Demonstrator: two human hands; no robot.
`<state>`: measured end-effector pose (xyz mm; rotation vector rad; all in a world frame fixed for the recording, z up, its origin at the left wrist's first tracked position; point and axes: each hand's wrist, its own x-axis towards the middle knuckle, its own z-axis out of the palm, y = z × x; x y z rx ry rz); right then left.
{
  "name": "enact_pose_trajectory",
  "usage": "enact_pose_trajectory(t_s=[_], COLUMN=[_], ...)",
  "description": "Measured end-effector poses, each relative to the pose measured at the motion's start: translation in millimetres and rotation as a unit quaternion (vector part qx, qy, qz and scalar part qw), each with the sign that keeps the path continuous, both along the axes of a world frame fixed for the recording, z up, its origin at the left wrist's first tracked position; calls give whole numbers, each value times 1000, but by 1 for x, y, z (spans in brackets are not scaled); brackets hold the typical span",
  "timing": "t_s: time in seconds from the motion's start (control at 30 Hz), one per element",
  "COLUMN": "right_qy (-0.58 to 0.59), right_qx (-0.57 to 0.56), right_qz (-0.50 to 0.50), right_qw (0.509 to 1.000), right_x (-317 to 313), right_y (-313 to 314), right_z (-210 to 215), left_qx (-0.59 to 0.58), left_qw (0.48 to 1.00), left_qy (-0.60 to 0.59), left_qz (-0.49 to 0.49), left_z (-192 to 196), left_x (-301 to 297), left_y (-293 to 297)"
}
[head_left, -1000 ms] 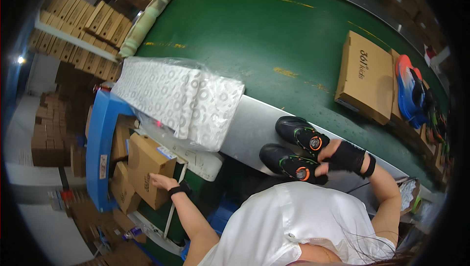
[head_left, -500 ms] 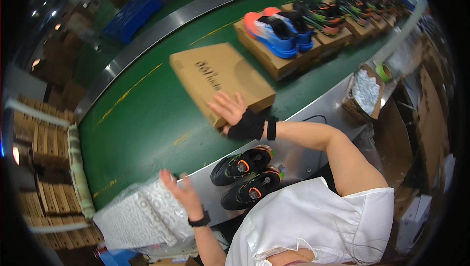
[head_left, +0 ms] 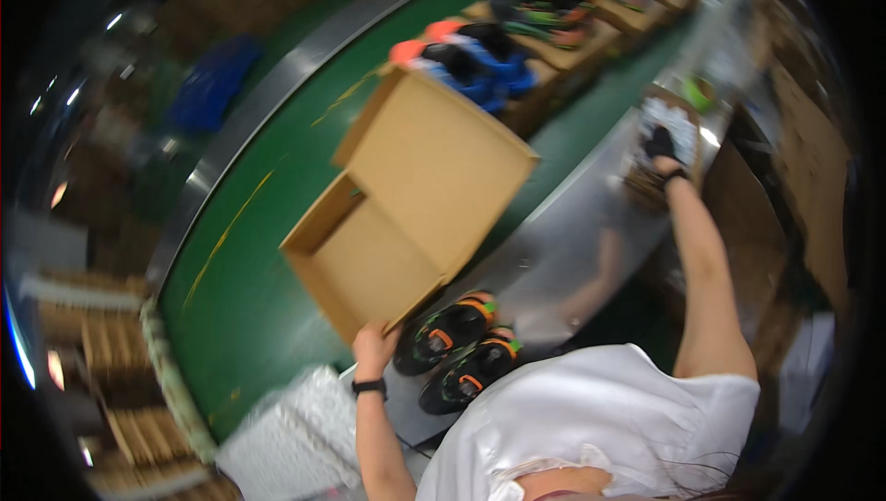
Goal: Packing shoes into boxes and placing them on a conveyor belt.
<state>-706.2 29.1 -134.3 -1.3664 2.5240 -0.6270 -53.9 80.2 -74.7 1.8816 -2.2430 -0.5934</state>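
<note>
An open brown cardboard shoe box (head_left: 369, 261) lies on the green conveyor, its lid tilted back toward the far right and nothing inside it. My left hand (head_left: 372, 348) is closed on the box's near edge. Far to the right, my right hand (head_left: 661, 143), in a black fingerless glove, reaches into a small carton (head_left: 646, 189) of white packets (head_left: 681, 123). Motion smears its fingers, so I cannot tell whether it grips a packet. A pair of black shoes (head_left: 445, 335) with orange and green details rests on the metal ledge, just right of my left hand.
Blue-and-coral shoes (head_left: 475, 63) and more dark shoes (head_left: 544, 7) sit on boxes along the far conveyor. White patterned wrapping sheets (head_left: 291, 436) lie at the near left. Green tape (head_left: 699, 93) stands by the packet carton. Stacked cardboard (head_left: 120, 344) fills the left side.
The shoe box has gone from closed to open. My left hand has moved onto its near edge. My right hand has left the box and swung right into the carton of packets.
</note>
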Motion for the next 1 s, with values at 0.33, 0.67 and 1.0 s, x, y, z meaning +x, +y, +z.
enact_pose_trajectory(t_s=[0.33, 0.67, 1.0], right_qy=[249, -224, -335], right_qx=[44, -328, -125], right_qz=[59, 118, 416], right_qw=[966, 910, 836], right_x=[-132, 94, 447], right_y=[30, -51, -61], right_z=[-44, 136, 142], left_qx=[-219, -304, 46], left_qw=[873, 800, 801], left_qy=[321, -33, -176], left_qz=[294, 516, 570], left_z=[17, -38, -58], left_x=[47, 219, 243], left_y=[71, 206, 215])
